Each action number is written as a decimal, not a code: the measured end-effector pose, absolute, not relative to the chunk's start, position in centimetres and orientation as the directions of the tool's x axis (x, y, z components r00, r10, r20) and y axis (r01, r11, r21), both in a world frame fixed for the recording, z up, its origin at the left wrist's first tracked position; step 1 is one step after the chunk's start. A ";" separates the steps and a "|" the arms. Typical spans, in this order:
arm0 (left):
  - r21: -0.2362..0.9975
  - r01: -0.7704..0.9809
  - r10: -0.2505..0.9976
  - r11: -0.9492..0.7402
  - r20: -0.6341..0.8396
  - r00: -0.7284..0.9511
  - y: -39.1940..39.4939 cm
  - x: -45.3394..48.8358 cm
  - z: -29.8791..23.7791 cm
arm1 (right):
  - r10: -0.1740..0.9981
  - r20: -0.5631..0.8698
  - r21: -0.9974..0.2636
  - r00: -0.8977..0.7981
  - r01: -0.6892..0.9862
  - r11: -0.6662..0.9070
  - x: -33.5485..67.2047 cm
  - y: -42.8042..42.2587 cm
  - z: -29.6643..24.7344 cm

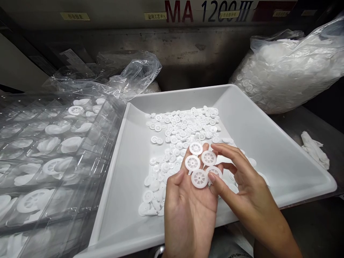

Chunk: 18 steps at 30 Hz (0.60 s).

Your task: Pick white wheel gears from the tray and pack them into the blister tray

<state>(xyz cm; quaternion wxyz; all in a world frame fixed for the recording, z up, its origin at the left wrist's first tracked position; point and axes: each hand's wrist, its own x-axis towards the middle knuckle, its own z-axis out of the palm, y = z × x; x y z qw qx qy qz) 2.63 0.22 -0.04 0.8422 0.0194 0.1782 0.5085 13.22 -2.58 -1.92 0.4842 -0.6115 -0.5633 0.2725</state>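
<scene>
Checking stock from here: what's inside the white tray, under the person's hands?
The white plastic tray holds a loose pile of small white spoked plastic wheels. The left hand and right hand cover the pile's near part, so whatever lies beneath them cannot be seen.

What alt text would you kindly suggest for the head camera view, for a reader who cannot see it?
A person's left hand holds five white plastic spoked wheels on its open palm, and the right hand touches them, over a white tray of loose wheels. A clear blister tray with wheels lies left, a plastic bag of white parts right.
</scene>
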 end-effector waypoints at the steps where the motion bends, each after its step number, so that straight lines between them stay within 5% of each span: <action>1: 0.216 -0.850 0.865 0.481 -0.278 0.419 0.3 2.7 0.0 | 0.952 0.210 -0.903 0.220 0.417 0.103 13.2 -2.6 -1.9; 12: 0.228 -0.845 0.865 0.483 -0.270 0.422 0.3 2.6 0.0 | 0.953 0.143 -0.948 0.266 0.312 0.055 13.4 -2.7 -2.0; 14: 0.276 -0.848 0.878 0.454 -0.303 0.371 0.1 2.8 0.2 | 0.955 0.123 -0.982 0.270 0.174 0.077 13.3 -2.5 -1.8; 18: 0.563 -0.707 0.902 0.429 -0.307 0.304 -1.0 3.9 0.7 | 0.944 0.055 -0.969 0.325 -0.210 0.129 11.6 -2.1 -1.4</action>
